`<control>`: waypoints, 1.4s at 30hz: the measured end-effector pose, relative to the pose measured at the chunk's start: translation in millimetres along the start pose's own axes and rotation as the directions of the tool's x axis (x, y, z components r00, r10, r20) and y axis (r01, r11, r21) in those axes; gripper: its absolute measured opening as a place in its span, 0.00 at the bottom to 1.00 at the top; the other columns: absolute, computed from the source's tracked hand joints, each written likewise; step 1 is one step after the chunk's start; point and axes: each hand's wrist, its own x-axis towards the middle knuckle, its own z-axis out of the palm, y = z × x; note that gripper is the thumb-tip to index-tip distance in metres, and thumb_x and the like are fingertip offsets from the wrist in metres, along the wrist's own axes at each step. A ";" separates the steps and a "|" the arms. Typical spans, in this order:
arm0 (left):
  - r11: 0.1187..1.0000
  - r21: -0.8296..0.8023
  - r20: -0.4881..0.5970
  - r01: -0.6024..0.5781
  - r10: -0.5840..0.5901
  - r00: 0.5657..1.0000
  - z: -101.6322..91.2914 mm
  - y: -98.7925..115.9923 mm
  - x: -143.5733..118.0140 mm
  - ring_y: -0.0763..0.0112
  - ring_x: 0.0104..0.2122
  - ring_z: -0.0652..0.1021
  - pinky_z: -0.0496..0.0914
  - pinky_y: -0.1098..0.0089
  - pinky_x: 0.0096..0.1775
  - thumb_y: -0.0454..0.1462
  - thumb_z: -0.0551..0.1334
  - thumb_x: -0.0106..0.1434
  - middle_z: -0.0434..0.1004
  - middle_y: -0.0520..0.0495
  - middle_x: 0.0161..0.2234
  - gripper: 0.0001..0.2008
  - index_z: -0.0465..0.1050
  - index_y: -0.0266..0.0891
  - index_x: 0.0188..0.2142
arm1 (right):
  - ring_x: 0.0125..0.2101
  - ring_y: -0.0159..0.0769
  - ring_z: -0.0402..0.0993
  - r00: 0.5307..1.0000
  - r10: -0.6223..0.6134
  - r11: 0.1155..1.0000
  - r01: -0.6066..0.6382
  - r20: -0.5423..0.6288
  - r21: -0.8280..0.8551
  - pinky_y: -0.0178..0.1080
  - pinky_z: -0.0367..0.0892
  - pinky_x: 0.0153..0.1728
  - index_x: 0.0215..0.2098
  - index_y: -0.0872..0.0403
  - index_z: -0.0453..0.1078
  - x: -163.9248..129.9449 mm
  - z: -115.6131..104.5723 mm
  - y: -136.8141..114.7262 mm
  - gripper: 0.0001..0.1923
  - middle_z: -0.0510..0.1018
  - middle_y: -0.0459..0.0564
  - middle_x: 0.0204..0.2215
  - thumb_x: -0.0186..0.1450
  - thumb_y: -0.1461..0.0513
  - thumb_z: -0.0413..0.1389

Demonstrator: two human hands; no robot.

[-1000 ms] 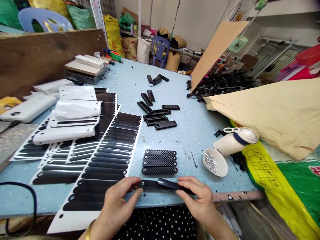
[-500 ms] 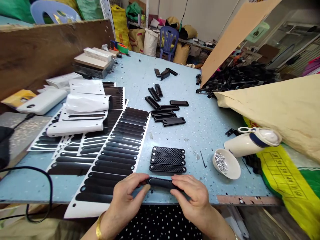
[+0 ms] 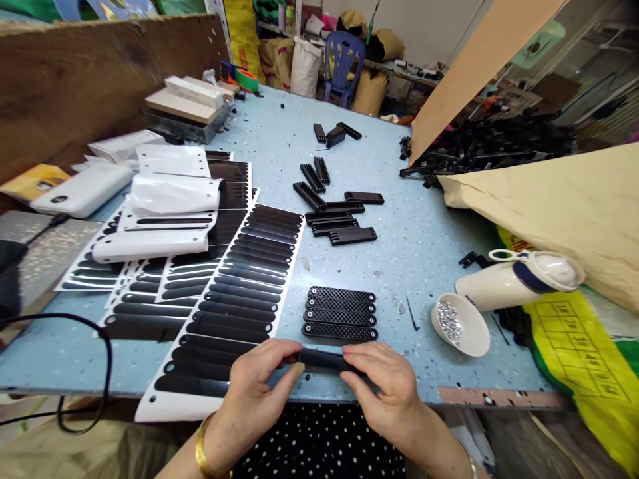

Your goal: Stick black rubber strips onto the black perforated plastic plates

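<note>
At the worktop's near edge, I am pinching a black strip between my left hand and right hand, both clamped on it. Pressing unevenly risks it sliding crooked or slipping off the edge.

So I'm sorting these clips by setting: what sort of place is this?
Probably a small assembly workshop: sticker sheets and rows of black plastic parts cover the table, with stuffed sacks stacked behind.
</note>
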 end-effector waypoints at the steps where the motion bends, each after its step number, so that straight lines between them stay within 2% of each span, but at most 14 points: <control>1: 1.000 -0.002 -0.003 0.001 -0.001 1.000 -0.3 0.5 0.4 0.70 0.31 0.79 0.74 0.72 0.35 0.33 0.62 0.61 0.80 0.49 0.33 0.07 0.76 0.40 0.39 | 0.35 0.43 0.79 1.000 -0.002 1.000 0.002 0.008 0.000 0.48 0.75 0.37 0.41 0.55 0.77 0.2 0.1 0.3 0.10 0.82 0.55 0.37 0.62 0.68 0.58; 13: 1.000 -0.012 0.001 0.016 -0.016 1.000 0.8 -2.1 -2.3 0.69 0.32 0.79 0.74 0.71 0.36 0.35 0.62 0.62 0.80 0.48 0.34 0.08 0.76 0.41 0.41 | 0.35 0.43 0.78 1.000 0.006 1.000 -0.006 0.024 -0.016 0.47 0.74 0.37 0.40 0.54 0.76 -0.1 0.9 -0.2 0.10 0.82 0.55 0.36 0.62 0.68 0.57; 24: 1.000 0.026 -0.025 0.015 -0.015 1.000 0.7 -2.2 -0.9 0.71 0.29 0.79 0.74 0.73 0.34 0.35 0.63 0.61 0.81 0.50 0.33 0.08 0.77 0.41 0.40 | 0.31 0.40 0.78 0.993 0.109 0.987 -0.104 -0.039 0.119 0.44 0.75 0.33 0.39 0.55 0.78 2.0 4.3 3.4 0.08 0.82 0.53 0.32 0.60 0.67 0.61; 26: 1.000 0.031 -0.040 -0.005 0.006 0.999 0.5 -3.1 -0.9 0.70 0.31 0.80 0.75 0.73 0.36 0.34 0.64 0.60 0.81 0.50 0.34 0.10 0.76 0.42 0.43 | 0.31 0.40 0.78 0.992 0.118 0.984 -0.111 -0.042 0.136 0.44 0.76 0.33 0.39 0.55 0.78 1.8 4.8 3.4 0.09 0.82 0.53 0.32 0.60 0.67 0.61; 29: 0.996 0.006 -0.019 -0.094 0.094 0.995 -0.6 -4.1 0.1 0.69 0.37 0.81 0.75 0.71 0.42 0.32 0.63 0.61 0.82 0.50 0.39 0.13 0.77 0.45 0.46 | 0.32 0.40 0.78 0.988 0.150 0.974 -0.142 -0.037 0.176 0.44 0.76 0.34 0.38 0.55 0.79 1.7 5.0 3.4 0.09 0.83 0.53 0.32 0.59 0.68 0.61; 31: 0.989 -0.003 -0.006 -0.150 0.150 0.989 -1.2 -3.9 1.4 0.68 0.39 0.81 0.75 0.71 0.44 0.31 0.62 0.62 0.82 0.50 0.39 0.12 0.78 0.45 0.44 | 0.32 0.40 0.79 0.979 0.204 0.955 -0.193 -0.023 0.225 0.44 0.76 0.34 0.38 0.55 0.79 1.6 4.8 3.6 0.10 0.83 0.53 0.32 0.57 0.68 0.62; 35: 0.975 0.034 -0.048 -0.218 0.220 0.974 -0.1 -3.0 3.3 0.70 0.37 0.82 0.75 0.72 0.42 0.30 0.63 0.61 0.83 0.49 0.38 0.10 0.79 0.44 0.40 | 0.34 0.41 0.79 0.956 0.292 0.908 -0.280 0.007 0.312 0.44 0.76 0.37 0.39 0.53 0.80 -0.2 4.8 4.6 0.12 0.83 0.53 0.34 0.56 0.68 0.64; 42: 0.972 0.063 -0.064 -0.224 0.228 0.971 2.6 -5.0 1.9 0.70 0.36 0.82 0.76 0.73 0.41 0.31 0.64 0.61 0.82 0.50 0.38 0.10 0.79 0.44 0.40 | 0.36 0.43 0.79 0.963 0.271 0.905 -0.250 -0.013 0.345 0.48 0.75 0.40 0.40 0.52 0.80 -5.3 6.9 5.9 0.13 0.83 0.54 0.36 0.57 0.69 0.64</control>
